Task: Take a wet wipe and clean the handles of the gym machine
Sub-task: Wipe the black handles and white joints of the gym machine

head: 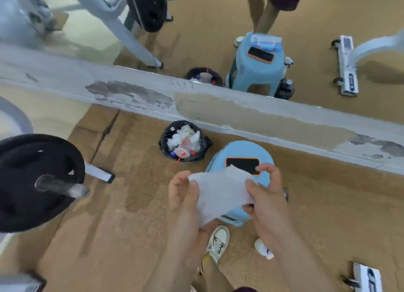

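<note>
Head view, left hand [183,196] and right hand [267,193] pinching one wet wipe [220,191]; one stool [218,160], one bin [164,141]

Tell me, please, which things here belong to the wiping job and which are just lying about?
Job: wet wipe, pinched between left hand and right hand; bin holding crumpled white wipes.
Lying about: phone on blue stool; weight plate; white bottle on the floor.
</note>
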